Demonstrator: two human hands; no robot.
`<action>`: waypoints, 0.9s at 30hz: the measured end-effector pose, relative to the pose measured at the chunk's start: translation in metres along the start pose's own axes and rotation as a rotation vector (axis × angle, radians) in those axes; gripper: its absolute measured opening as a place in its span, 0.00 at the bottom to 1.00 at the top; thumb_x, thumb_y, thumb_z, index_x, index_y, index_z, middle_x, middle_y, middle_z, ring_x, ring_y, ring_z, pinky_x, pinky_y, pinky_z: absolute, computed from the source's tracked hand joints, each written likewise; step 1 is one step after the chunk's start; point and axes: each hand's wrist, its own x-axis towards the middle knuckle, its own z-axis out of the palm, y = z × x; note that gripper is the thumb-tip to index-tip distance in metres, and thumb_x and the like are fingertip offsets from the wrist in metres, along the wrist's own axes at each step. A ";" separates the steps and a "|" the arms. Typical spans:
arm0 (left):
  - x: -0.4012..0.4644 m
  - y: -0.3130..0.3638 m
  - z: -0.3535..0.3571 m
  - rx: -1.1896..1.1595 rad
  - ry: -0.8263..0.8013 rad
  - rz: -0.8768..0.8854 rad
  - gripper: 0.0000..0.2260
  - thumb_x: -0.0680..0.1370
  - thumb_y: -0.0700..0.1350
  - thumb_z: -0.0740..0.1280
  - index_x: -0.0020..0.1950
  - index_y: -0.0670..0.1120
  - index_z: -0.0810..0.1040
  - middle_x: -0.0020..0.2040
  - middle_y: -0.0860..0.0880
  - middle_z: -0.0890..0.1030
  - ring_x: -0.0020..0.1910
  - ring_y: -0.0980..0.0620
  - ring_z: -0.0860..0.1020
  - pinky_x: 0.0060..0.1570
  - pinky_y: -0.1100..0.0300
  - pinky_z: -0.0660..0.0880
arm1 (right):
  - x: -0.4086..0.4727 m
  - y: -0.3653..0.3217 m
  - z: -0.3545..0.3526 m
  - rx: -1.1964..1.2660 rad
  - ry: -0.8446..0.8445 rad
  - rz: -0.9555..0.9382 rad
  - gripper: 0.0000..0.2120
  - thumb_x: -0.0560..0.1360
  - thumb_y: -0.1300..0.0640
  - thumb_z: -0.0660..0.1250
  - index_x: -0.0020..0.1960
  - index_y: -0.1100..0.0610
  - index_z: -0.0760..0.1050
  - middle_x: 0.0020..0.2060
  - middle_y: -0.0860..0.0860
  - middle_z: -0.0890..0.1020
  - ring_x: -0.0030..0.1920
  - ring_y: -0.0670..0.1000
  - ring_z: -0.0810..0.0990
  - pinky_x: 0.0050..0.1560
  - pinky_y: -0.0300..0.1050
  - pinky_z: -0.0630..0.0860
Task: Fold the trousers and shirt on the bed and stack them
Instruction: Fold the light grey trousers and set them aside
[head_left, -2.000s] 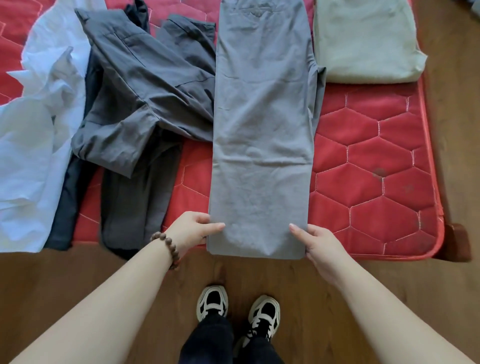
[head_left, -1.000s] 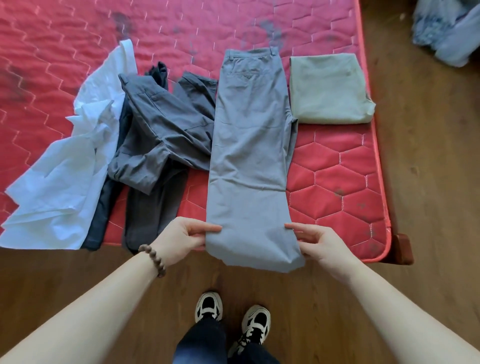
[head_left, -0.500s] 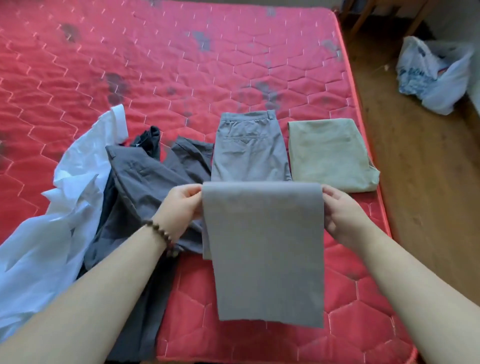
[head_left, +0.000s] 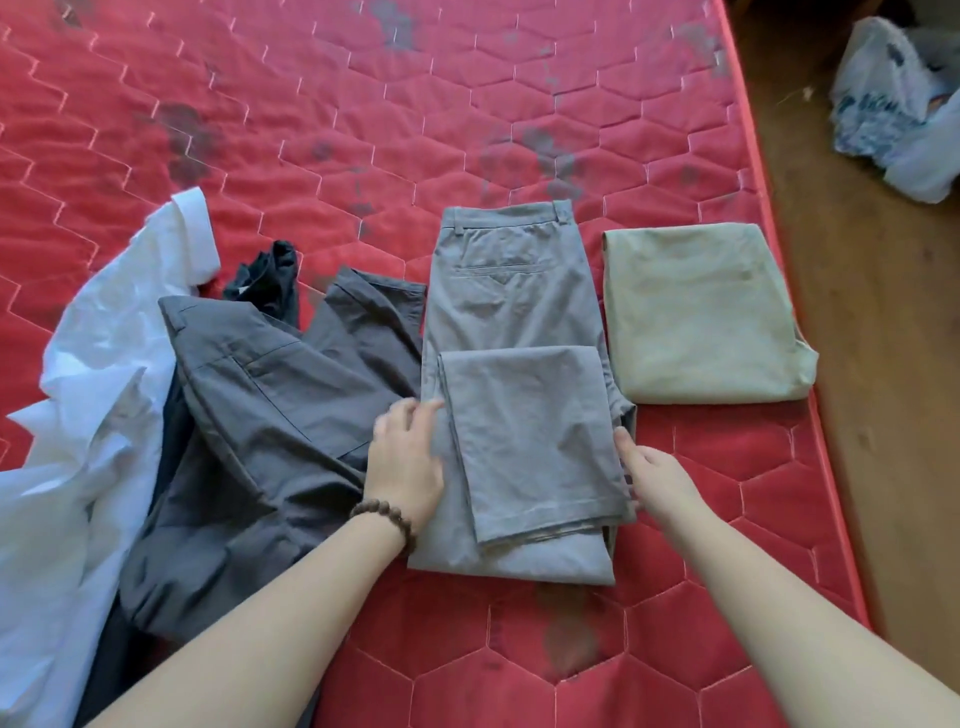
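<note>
Two hands rest on the light grey trousers (head_left: 519, 322), folded over on the red bed (head_left: 363, 104): the left hand (head_left: 405, 462) lies flat with open fingers, the right hand (head_left: 657, 480) touches the right edge, fingers relaxed. A white shirt (head_left: 88, 395) lies at the far left.

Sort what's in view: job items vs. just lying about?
Job:
light grey trousers, half folded, left hand and right hand at their edges
folded beige trousers
dark grey trousers
white shirt

Lying about:
plastic bag on the floor
</note>
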 end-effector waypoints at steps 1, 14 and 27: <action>0.000 0.000 0.003 0.148 -0.025 0.149 0.32 0.68 0.34 0.65 0.71 0.50 0.68 0.70 0.42 0.68 0.68 0.39 0.66 0.64 0.46 0.67 | -0.003 -0.003 0.000 0.033 -0.022 -0.019 0.17 0.76 0.44 0.65 0.44 0.60 0.77 0.32 0.52 0.78 0.33 0.51 0.75 0.38 0.47 0.70; 0.057 0.032 -0.034 -0.693 -0.078 0.175 0.15 0.74 0.31 0.68 0.48 0.53 0.81 0.53 0.53 0.82 0.64 0.54 0.74 0.67 0.57 0.68 | 0.009 -0.121 -0.052 1.018 -0.387 -0.049 0.14 0.77 0.68 0.50 0.53 0.65 0.75 0.42 0.58 0.85 0.43 0.52 0.85 0.42 0.43 0.82; 0.172 -0.016 -0.009 -0.570 -0.348 -0.477 0.09 0.78 0.36 0.60 0.54 0.36 0.77 0.40 0.42 0.79 0.36 0.50 0.78 0.40 0.59 0.74 | 0.124 -0.128 0.006 -0.012 0.062 -0.082 0.23 0.74 0.63 0.65 0.69 0.61 0.68 0.62 0.58 0.76 0.59 0.56 0.76 0.60 0.46 0.71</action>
